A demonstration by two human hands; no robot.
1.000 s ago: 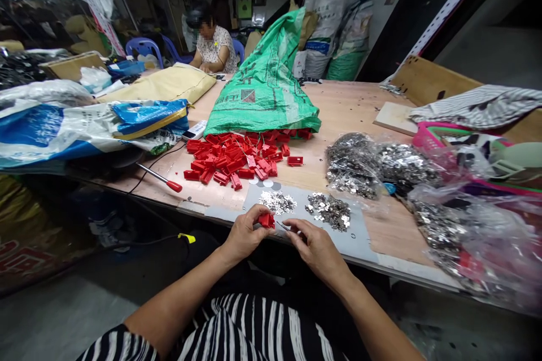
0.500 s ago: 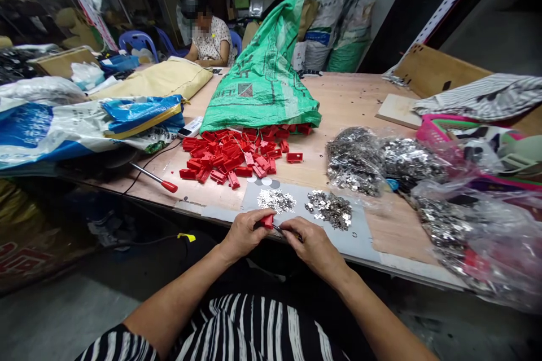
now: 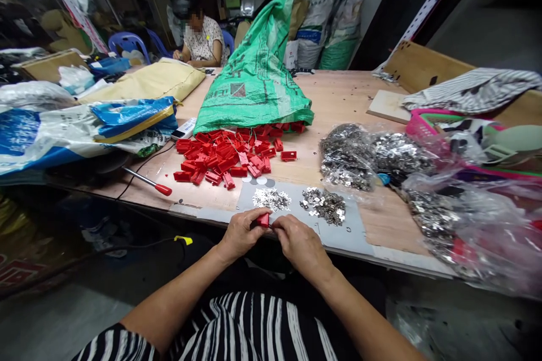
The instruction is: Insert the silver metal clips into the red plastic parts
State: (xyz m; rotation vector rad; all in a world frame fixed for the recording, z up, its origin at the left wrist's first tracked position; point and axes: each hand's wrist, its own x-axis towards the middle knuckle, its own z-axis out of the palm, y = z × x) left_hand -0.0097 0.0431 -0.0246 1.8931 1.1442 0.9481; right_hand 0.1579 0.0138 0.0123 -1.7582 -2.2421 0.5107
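My left hand [image 3: 242, 232] pinches a small red plastic piece [image 3: 263, 219] at the near table edge. My right hand [image 3: 298, 242] meets it from the right, its fingertips pressed against the same piece; whatever small metal part it carries is hidden by the fingers. Just beyond the hands, a grey mat [image 3: 339, 234] holds two small heaps of shiny metal bits, one on the left [image 3: 271, 198] and one on the right [image 3: 324, 203]. Further back lies a pile of red plastic pieces [image 3: 226, 157] spilling from a green woven sack [image 3: 254, 86].
Clear bags of metal parts [image 3: 364, 155] crowd the right side, with a pink basket [image 3: 427, 131] behind. A red-handled screwdriver [image 3: 148, 181] and blue-white sacks [image 3: 84, 130] lie left. Another person [image 3: 199, 39] sits at the table's far end.
My right hand has moved left and closed in on the red piece, so the thin metal part seen between the hands earlier is now covered. The view shifted slightly.
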